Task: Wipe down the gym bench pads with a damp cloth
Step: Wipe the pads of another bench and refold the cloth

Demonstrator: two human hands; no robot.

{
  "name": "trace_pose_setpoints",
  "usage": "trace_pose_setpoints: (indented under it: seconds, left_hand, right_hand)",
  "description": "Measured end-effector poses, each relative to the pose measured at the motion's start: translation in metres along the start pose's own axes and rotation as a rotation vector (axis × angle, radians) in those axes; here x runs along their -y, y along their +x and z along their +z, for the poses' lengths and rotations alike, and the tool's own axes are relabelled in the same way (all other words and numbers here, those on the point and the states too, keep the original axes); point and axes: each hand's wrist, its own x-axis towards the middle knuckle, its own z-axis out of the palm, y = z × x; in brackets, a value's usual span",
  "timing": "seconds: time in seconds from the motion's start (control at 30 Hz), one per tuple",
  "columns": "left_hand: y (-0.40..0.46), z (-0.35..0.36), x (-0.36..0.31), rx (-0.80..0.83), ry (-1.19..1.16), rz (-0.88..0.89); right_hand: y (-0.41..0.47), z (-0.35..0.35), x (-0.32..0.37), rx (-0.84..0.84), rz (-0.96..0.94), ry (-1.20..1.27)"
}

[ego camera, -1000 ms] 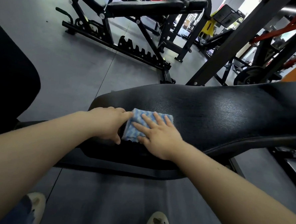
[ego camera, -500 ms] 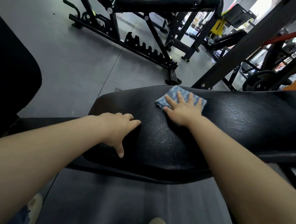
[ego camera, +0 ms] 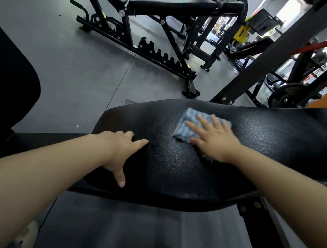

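Your right hand (ego camera: pixel 214 141) lies flat with fingers spread, pressing the blue cloth (ego camera: pixel 189 123) onto the black bench pad (ego camera: pixel 175 174), toward its far edge. Your left hand (ego camera: pixel 119 150) rests relaxed on the pad's near-left end, fingers straight, holding nothing, thumb hanging over the side. One cloth, two hands, well apart. Across the grey floor (ego camera: pixel 67 60) there's a second bench (ego camera: pixel 183 6), and a rack upright (ego camera: pixel 274 52) slants down just behind your pad.

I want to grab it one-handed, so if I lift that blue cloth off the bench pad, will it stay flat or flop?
The blue cloth probably flops: its edges look soft and wavy under the flat right hand. Likely light. It seems to slide easily on the bench pad.
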Motion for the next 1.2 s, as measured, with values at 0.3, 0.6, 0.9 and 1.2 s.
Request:
trace_pose_setpoints:
  seconds: [0.3, 0.6, 0.9, 1.2]
  left_hand:
    - [0.001, 0.006, 0.005, -0.043, -0.039, 0.042]
    - [-0.004, 0.01, 0.008, -0.074, -0.073, 0.055]
    - [-0.012, 0.013, 0.018, -0.03, 0.002, -0.036]
    - [-0.014, 0.025, 0.03, 0.005, -0.026, -0.07]
  right_hand:
    - [0.079, -0.015, -0.024, -0.026, 0.383, 0.141]
    - [0.103, -0.013, 0.048, -0.019, 0.198, 0.139]
    - [0.041, -0.001, 0.105, 0.008, -0.16, 0.059]
    - [-0.019, 0.001, 0.094, 0.019, -0.35, -0.037]
